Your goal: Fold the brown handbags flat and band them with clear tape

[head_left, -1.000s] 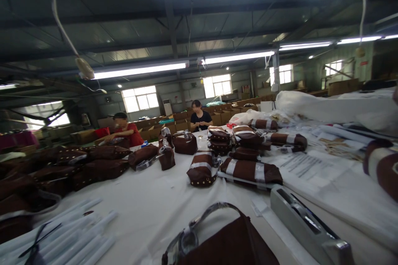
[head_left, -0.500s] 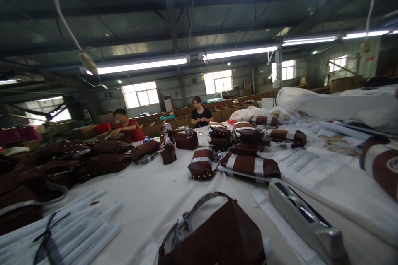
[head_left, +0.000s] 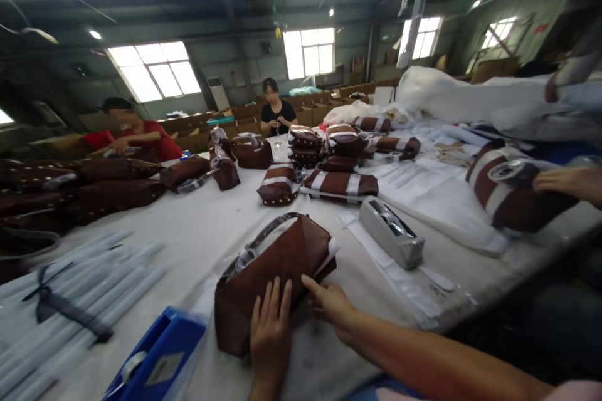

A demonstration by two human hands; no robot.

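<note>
Presently, brown bag (head_left: 273,269) ahead, long axis slanting away rightward; left hand (head_left: 271,324) flat against it, ungripping; right hand (head_left: 333,306) half-curled, grip unclear.

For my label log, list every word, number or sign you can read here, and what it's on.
No text is legible.
Blue tape dispenser: pale label, too blurred.
White plastic sheet: printed lines, too blurred.
Far wall: red sign, too small.
White plastic strip beside the grey tape dispenser: dark marks, too blurred.
</note>
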